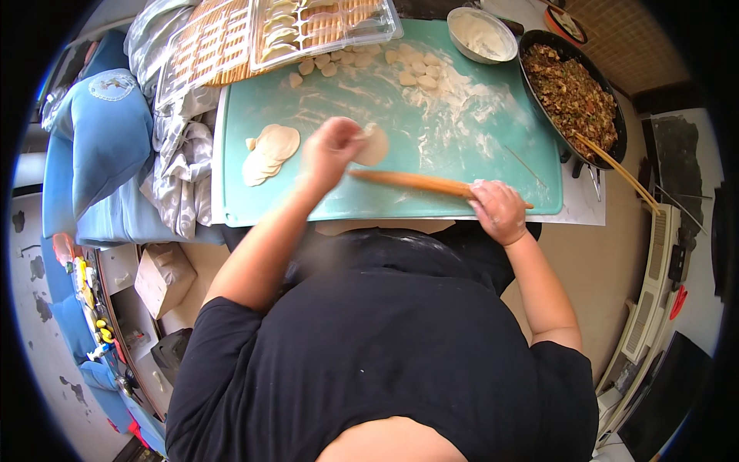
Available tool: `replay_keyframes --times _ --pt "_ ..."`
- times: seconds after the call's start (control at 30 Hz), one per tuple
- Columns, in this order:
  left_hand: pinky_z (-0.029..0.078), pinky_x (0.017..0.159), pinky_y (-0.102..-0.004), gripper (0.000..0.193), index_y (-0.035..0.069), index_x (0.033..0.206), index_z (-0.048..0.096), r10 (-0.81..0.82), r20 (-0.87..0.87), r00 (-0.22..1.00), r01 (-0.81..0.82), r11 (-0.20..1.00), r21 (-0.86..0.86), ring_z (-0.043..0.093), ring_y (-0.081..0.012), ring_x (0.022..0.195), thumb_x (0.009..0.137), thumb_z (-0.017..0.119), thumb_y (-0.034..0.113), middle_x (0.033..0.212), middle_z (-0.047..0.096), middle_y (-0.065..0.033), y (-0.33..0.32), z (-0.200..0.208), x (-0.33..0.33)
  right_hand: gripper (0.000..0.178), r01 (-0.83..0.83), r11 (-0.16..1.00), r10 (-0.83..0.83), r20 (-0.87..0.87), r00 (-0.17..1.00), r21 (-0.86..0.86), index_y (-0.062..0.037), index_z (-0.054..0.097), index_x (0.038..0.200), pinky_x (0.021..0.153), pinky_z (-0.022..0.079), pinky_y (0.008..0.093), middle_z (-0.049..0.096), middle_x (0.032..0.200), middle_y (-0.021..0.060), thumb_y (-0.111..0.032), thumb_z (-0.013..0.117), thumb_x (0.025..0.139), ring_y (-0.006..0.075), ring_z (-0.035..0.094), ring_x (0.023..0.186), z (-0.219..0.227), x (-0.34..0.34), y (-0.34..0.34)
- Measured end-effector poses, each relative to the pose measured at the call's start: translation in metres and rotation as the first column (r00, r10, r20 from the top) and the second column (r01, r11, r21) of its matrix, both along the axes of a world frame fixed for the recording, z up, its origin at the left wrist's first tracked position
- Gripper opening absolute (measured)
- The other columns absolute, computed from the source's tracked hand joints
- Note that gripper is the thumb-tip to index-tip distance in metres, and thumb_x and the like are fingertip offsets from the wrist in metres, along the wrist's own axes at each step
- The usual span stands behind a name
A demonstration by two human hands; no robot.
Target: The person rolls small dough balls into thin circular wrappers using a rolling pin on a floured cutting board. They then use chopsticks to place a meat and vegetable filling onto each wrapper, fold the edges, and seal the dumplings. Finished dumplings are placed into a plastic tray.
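My right hand grips the right end of a thin wooden rolling pin, which lies slantwise near the front of the floured green mat. My left hand, slightly blurred, has its fingers closed at the edge of a thin round dough wrapper, just beyond the pin's left end. To the left sits an overlapping pile of rolled wrappers. Several small flattened dough pieces are spread along the far side of the mat, beside loose white flour.
A clear plastic tray with folded dumplings rests on woven mats at the far left. At the far right are a bowl of flour and a black pan of chopped filling with chopsticks. A blue cushion lies left.
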State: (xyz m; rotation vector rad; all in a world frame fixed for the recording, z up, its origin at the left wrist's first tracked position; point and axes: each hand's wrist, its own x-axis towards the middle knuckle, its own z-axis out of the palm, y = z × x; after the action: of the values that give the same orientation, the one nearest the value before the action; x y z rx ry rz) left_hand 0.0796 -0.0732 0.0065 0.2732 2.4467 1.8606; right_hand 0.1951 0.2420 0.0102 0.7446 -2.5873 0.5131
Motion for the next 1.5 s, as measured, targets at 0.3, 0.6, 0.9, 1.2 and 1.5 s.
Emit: replay_keyframes --times 0.3,0.6,0.9,1.2,1.5 --pt "0.048 0.082 -0.0364 0.024 0.008 0.101 0.062 -0.024 -0.519 0.854 -0.334 0.739 -0.585 0.059 -0.0299 0.096 0.078 0.063 0.007 0.104 0.063 -0.0110 -0.077 0.015 -0.055 0.030 0.499 0.830 -0.519 -0.018 0.855 -0.250 -0.0076 0.061 0.105 0.078 0.048 0.0358 0.061 0.101 0.0107 -0.011 0.068 0.076 0.0288 0.059 0.090 -0.024 -0.016 0.046" --pt "0.039 0.097 -0.0394 0.036 0.003 0.114 0.055 -0.365 -0.384 0.848 0.005 0.731 -0.682 0.045 -0.0348 0.117 0.082 0.059 0.020 0.126 0.050 -0.0156 0.097 -0.011 -0.097 0.030 0.649 0.726 -0.648 0.088 0.756 -0.226 -0.0102 0.061 0.107 0.080 0.047 0.0351 0.061 0.103 0.0087 -0.017 0.067 0.078 0.0275 0.058 0.094 -0.025 -0.019 0.046" --pt "0.047 0.081 -0.0377 0.027 0.006 0.098 0.062 -0.415 -0.355 0.838 0.212 0.846 -0.489 0.056 -0.0323 0.094 0.071 0.066 0.009 0.099 0.060 -0.0131 0.103 -0.022 -0.075 0.028 0.626 0.739 -0.632 0.066 0.773 -0.248 -0.0100 0.061 0.104 0.074 0.049 0.0364 0.062 0.099 0.0085 -0.015 0.068 0.077 0.0280 0.059 0.090 -0.023 -0.019 0.049" --pt "0.048 0.079 -0.0338 0.030 0.002 0.098 0.064 -0.230 -0.016 0.973 0.218 0.938 -0.269 0.059 -0.0252 0.089 0.070 0.072 0.008 0.095 0.062 -0.0102 0.106 0.003 -0.065 0.028 0.632 0.734 -0.634 0.081 0.769 -0.247 -0.0086 0.062 0.103 0.076 0.048 0.0345 0.062 0.099 0.0099 -0.014 0.069 0.077 0.0281 0.060 0.089 -0.019 -0.018 0.048" --pt "0.048 0.077 -0.0306 0.033 0.002 0.102 0.063 -0.282 -0.159 0.946 0.173 0.855 -0.489 0.059 -0.0209 0.086 0.071 0.072 0.008 0.098 0.060 -0.0093 0.067 -0.004 -0.063 0.027 0.614 0.737 -0.618 0.085 0.781 -0.282 -0.0095 0.059 0.103 0.073 0.049 0.0358 0.062 0.098 0.0078 -0.015 0.067 0.078 0.0280 0.059 0.088 -0.022 -0.018 0.050"
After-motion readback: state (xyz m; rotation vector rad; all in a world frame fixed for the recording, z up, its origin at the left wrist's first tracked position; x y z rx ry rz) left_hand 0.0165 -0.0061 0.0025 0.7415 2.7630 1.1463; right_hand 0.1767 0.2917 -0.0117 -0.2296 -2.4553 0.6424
